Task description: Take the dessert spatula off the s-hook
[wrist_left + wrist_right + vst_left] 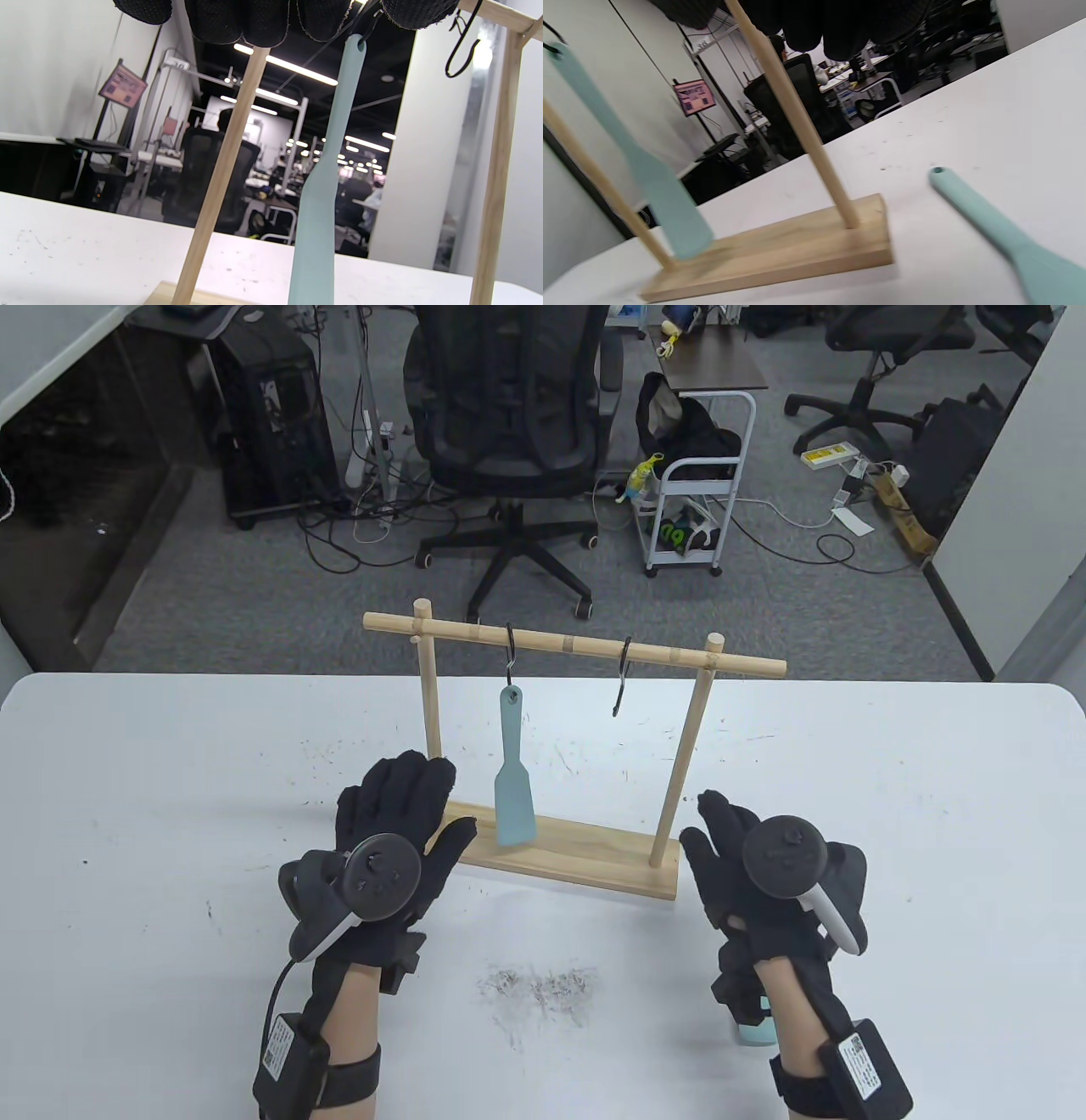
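A teal dessert spatula (513, 780) hangs by its handle hole from a black S-hook (510, 653) on the crossbar of a wooden rack (577, 645). It also shows in the left wrist view (322, 190) and the right wrist view (649, 178). My left hand (407, 789) is open and empty, low by the rack's left post, left of the spatula blade. My right hand (721, 831) is open and empty, just right of the rack's right post. Neither hand touches the spatula.
A second S-hook (624, 678) hangs empty on the bar to the right. The rack's wooden base (585, 865) stands on the white table (891, 814). Another teal spatula (1001, 237) lies flat on the table under my right wrist.
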`<act>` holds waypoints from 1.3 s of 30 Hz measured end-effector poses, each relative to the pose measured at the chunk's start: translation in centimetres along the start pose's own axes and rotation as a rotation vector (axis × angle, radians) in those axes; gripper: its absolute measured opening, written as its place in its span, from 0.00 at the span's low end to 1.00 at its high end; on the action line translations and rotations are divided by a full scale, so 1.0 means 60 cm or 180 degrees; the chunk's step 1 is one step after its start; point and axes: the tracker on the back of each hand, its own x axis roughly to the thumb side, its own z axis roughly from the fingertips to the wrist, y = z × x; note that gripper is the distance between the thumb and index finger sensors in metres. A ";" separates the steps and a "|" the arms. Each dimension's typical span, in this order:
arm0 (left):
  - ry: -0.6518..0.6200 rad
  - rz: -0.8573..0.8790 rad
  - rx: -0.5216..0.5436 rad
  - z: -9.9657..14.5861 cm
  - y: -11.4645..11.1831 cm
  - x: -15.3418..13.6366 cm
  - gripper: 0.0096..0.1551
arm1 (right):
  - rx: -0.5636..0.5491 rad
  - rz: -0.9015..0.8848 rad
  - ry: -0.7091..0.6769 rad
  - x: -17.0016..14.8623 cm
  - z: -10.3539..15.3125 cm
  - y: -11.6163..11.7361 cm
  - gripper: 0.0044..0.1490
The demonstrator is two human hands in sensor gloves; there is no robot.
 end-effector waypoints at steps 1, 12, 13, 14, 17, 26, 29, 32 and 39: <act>-0.0004 -0.0005 0.0001 0.000 0.000 0.000 0.43 | -0.0005 -0.0144 -0.0128 0.014 0.001 -0.006 0.40; 0.0006 -0.0023 -0.0015 0.000 -0.001 0.002 0.43 | -0.0178 -0.0653 -0.0712 0.076 -0.004 0.005 0.41; 0.0004 -0.0022 -0.0013 0.000 -0.001 0.002 0.43 | -0.0236 -0.0596 -0.0712 0.076 -0.003 0.008 0.41; 0.0002 -0.0022 -0.0009 0.000 -0.001 0.002 0.43 | -0.0281 -0.0533 -0.0719 0.076 -0.002 0.011 0.41; 0.0004 -0.0023 -0.0005 -0.001 -0.002 0.002 0.43 | -0.0328 -0.0370 -0.0771 0.074 0.002 0.018 0.41; -0.0038 -0.0124 0.0013 0.001 -0.003 0.015 0.43 | -0.0501 0.0362 -0.0873 0.093 0.012 0.032 0.44; -0.0059 -0.0116 0.0037 0.003 -0.002 0.019 0.43 | -0.0574 0.0604 -0.0894 0.096 0.012 0.038 0.44; -0.0084 -0.0113 0.0045 0.004 -0.003 0.025 0.44 | -0.0608 0.0812 -0.0898 0.097 0.010 0.042 0.44; -0.0108 0.0025 0.0026 0.000 -0.012 0.030 0.44 | -0.0574 0.0797 -0.0966 0.103 0.010 0.046 0.44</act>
